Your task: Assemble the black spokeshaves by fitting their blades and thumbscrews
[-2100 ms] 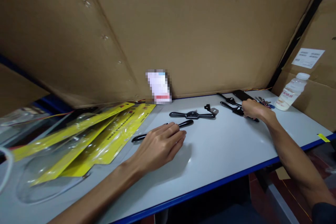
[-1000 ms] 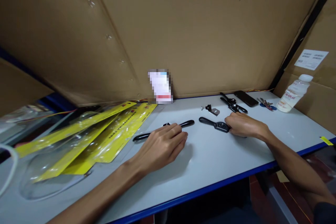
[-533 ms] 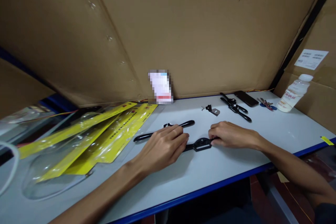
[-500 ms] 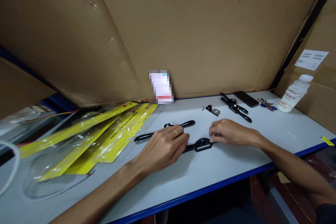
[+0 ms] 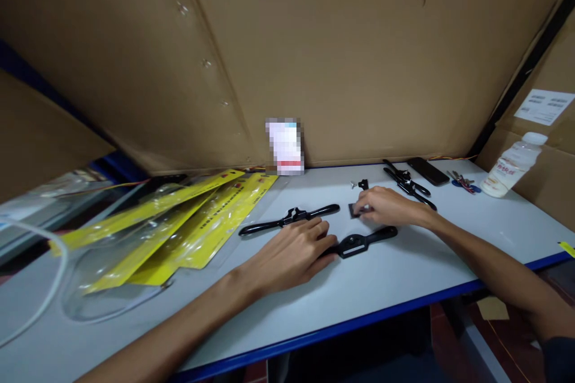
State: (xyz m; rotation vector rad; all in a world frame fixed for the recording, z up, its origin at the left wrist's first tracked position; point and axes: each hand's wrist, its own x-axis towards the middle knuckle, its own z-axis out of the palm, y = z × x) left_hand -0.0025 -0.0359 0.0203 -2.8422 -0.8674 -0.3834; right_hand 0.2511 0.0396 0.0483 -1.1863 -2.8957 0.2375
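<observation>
Scene is being shot by one head-worn cam, facing forward and down, fairly close in. Bench (image 5: 314, 305) is being viewed from above its near edge; cardboard wall (image 5: 341, 54) is being framed at 12 o'clock, left hand (image 5: 305, 251) near 6, right hand (image 5: 386, 206) near 4.

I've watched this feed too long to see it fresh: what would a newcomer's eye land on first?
Probably the yellow packages, fanned out on the left of the table, and the bright pixelated screen at its back edge. Next, near the middle, the left hand holds one end of a black two-handled tool, while the right hand has its fingers on a small flat piece just beyond.
</observation>
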